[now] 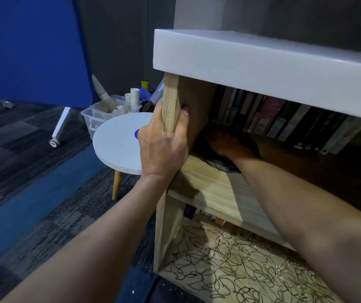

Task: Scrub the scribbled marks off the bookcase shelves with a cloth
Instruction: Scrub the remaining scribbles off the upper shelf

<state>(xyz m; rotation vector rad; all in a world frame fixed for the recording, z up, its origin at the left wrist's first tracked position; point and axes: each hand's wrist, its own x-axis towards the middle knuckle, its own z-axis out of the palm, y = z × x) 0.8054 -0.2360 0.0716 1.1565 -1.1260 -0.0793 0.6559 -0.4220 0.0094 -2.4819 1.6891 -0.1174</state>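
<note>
A light wooden bookcase [214, 189] with a thick white top [262, 62] fills the right half of the view. My left hand [162, 145] grips its left upright post, thumb on the inner face. My right hand [225, 143] reaches deep into the shadowed upper shelf and presses down on a dark cloth [221, 165] lying on the shelf board. How its fingers lie on the cloth is hard to tell in the shadow. The lower shelf [240, 267] is covered in black scribbled marks.
A row of books [284, 119] stands at the back of the upper shelf. A round white side table [118, 145] on wooden legs stands left of the bookcase. Behind it sits a clear plastic bin [100, 114] with paper cups. A blue wheeled panel [28, 47] stands far left.
</note>
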